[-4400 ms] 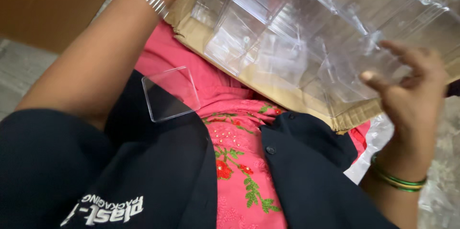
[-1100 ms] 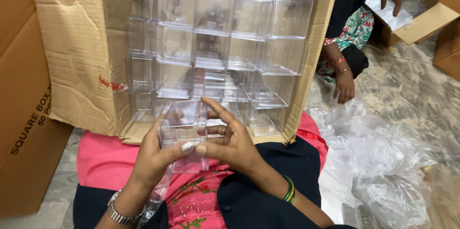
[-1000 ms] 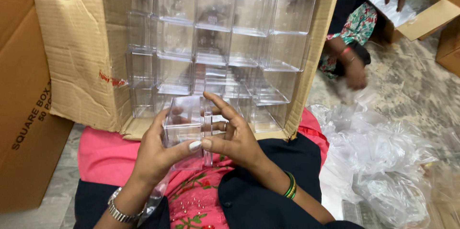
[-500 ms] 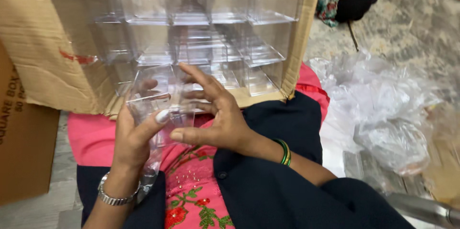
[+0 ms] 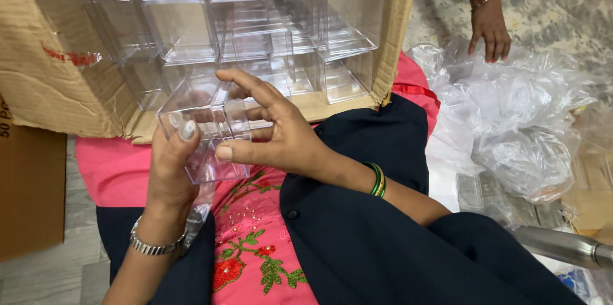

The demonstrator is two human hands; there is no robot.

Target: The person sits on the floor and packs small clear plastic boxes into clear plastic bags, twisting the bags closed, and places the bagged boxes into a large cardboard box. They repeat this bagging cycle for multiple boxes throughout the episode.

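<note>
A clear box (image 5: 207,131) sits above the lap, just in front of the carton (image 5: 57,81) of stacked clear boxes (image 5: 268,18). The left hand (image 5: 171,171) has its grip closed on the box's near side; the right hand (image 5: 274,133) pinches its right side, thumb below and fingers (image 5: 246,85) across the top. Crumpled plastic (image 5: 511,120) lies to the right, a co-worker's hand (image 5: 490,27) touching it.

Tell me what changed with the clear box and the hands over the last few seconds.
Earlier the hands were spread apart at the carton; now the left hand and right hand both hold one clear plastic box above the lap. A co-worker's hand now reaches the plastic bags. The cardboard carton stays full of clear boxes.
</note>
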